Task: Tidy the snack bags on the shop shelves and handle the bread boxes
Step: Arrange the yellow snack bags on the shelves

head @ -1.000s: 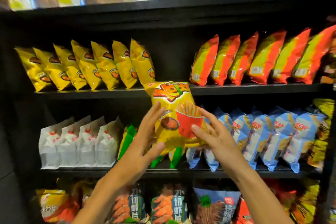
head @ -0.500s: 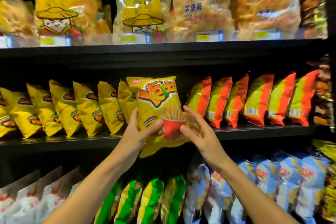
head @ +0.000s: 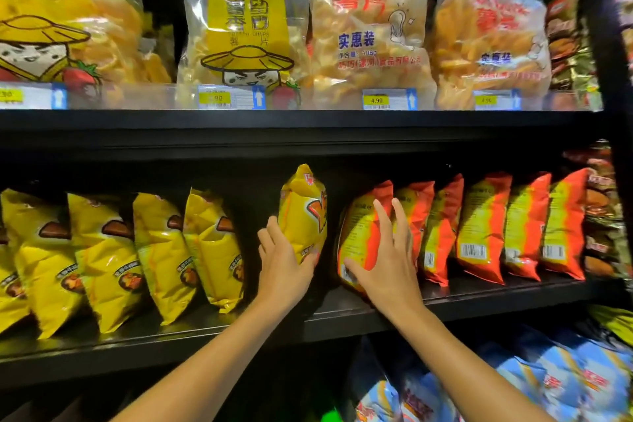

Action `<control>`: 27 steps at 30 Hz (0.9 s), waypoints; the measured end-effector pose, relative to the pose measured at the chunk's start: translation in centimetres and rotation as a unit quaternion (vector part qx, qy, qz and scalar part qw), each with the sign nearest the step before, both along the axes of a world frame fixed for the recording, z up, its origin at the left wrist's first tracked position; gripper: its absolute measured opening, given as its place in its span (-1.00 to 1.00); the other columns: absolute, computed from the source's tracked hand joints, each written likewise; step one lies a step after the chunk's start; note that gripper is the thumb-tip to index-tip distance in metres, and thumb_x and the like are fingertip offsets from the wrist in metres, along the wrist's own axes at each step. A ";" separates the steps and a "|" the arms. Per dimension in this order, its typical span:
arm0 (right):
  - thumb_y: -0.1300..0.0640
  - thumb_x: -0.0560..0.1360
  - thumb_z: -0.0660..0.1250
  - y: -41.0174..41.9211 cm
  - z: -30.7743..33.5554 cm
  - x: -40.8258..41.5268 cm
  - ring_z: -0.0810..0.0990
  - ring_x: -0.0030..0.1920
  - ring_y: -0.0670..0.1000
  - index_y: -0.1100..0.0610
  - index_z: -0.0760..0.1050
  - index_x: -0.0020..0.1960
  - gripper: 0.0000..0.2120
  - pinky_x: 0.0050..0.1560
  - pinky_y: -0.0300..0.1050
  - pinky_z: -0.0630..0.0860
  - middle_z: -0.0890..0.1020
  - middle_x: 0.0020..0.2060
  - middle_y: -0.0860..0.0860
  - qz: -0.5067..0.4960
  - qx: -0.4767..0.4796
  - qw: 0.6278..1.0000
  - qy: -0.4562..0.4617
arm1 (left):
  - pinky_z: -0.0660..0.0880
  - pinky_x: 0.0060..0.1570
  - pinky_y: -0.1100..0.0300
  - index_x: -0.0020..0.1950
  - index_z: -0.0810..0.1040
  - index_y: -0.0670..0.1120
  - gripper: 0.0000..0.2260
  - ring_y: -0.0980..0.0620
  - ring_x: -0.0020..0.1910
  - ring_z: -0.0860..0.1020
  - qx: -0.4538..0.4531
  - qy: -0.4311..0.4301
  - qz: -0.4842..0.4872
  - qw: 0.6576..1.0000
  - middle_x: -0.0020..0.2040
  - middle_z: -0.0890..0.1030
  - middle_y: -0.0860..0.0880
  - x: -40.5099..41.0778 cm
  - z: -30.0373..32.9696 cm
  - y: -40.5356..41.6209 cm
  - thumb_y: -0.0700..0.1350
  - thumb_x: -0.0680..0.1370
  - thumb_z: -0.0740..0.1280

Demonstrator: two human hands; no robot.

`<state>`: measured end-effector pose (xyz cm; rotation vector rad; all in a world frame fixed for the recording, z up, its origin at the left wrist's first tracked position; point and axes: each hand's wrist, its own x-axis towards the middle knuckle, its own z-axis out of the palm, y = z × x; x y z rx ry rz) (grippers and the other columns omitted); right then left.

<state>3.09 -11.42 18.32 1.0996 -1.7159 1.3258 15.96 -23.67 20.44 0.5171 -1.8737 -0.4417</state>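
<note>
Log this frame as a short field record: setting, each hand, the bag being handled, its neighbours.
setting: black shop shelves stocked with snack bags
left hand: grips the lower part of the yellow fries bag
right hand: fingers straight, flat against the nearest red-and-yellow bag
bag position: upright, edge-on, in the gap between two rows
left neighbours: yellow bags
top shelf: clear chip bags, price tags
</note>
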 end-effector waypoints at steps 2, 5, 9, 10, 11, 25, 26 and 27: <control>0.03 0.41 0.62 -0.1 -0.1 -0.1 -0.09 0.65 -0.02 -0.15 0.01 0.66 0.05 0.39 0.07 0.44 -0.21 0.64 -0.18 -0.005 0.006 1.000 0.002 | 0.53 0.30 -0.06 0.59 -0.07 -0.08 -0.14 -0.14 0.45 0.31 0.012 -0.037 -0.004 0.999 0.41 0.18 -0.11 -1.2 -0.2 -0.3 -0.01 0.55 0.49; -0.02 0.41 0.61 -0.1 -0.3 -0.4 -0.08 0.65 0.00 -0.12 0.09 0.65 -0.01 0.35 0.04 0.48 -0.21 0.64 -0.18 -0.007 0.013 1.000 0.008 | 0.43 0.41 -0.11 0.62 -0.21 -0.05 -0.08 -0.16 0.51 0.23 0.037 -0.098 -0.057 0.993 0.49 0.10 -0.12 -2.1 -0.5 0.0 0.02 0.58 0.45; -0.06 0.41 0.61 -0.1 -0.4 -0.5 -0.08 0.65 0.00 -0.11 0.08 0.66 0.00 0.36 0.07 0.47 -0.24 0.63 -0.19 -0.021 0.022 0.999 0.010 | 0.27 0.53 -0.07 0.60 -0.46 0.02 0.04 -0.12 0.57 0.08 0.006 -0.175 -0.092 0.980 0.55 -0.04 -0.03 -1.9 -0.8 -0.3 -0.15 0.59 0.41; -0.06 0.40 0.61 -0.2 -0.4 -0.4 -0.08 0.65 -0.01 -0.11 0.07 0.66 0.01 0.35 0.07 0.48 -0.25 0.63 -0.19 -0.024 0.023 0.999 0.010 | 0.28 0.53 -0.04 0.58 -0.49 0.04 0.04 -0.11 0.56 0.08 -0.006 -0.183 -0.094 0.979 0.54 -0.04 0.00 -1.9 -0.9 -0.4 -0.19 0.59 0.39; -0.07 0.40 0.61 -0.2 -0.5 -0.4 -0.08 0.65 -0.01 -0.11 0.07 0.66 0.02 0.34 0.07 0.49 -0.25 0.63 -0.19 -0.023 0.022 0.999 0.010 | 0.29 0.51 -0.01 0.57 -0.51 0.06 0.03 -0.09 0.55 0.09 -0.015 -0.185 -0.096 0.978 0.52 -0.04 0.03 -1.8 -1.0 -0.5 -0.21 0.60 0.37; -0.09 0.41 0.60 -0.1 -0.6 -0.6 -0.09 0.65 0.03 -0.08 0.12 0.65 -0.03 0.36 0.05 0.49 -0.23 0.65 -0.13 -0.011 0.024 1.000 0.016 | 0.20 0.55 -0.24 0.48 -0.59 0.24 0.07 -0.20 0.60 0.01 -0.064 -0.194 -0.031 0.978 0.59 -0.14 0.01 -1.8 -1.3 0.6 -0.03 0.60 0.40; -0.11 0.41 0.59 -0.1 -0.6 -0.7 -0.09 0.65 0.03 -0.08 0.13 0.64 -0.04 0.36 0.05 0.48 -0.22 0.65 -0.14 -0.011 0.023 1.000 0.018 | 0.13 0.57 -0.26 0.47 -0.59 0.25 0.08 -0.20 0.62 -0.05 -0.067 -0.193 -0.029 0.978 0.61 -0.18 0.01 -1.7 -1.3 0.8 -0.01 0.60 0.41; -0.12 0.42 0.59 -0.1 -0.6 -0.7 -0.09 0.65 0.02 -0.08 0.14 0.64 -0.05 0.38 0.06 0.46 -0.22 0.65 -0.14 -0.010 0.019 1.000 0.019 | 0.05 0.59 -0.26 0.48 -0.59 0.25 0.08 -0.18 0.64 -0.12 -0.069 -0.191 -0.032 0.979 0.63 -0.25 0.03 -1.5 -1.2 0.9 0.02 0.59 0.41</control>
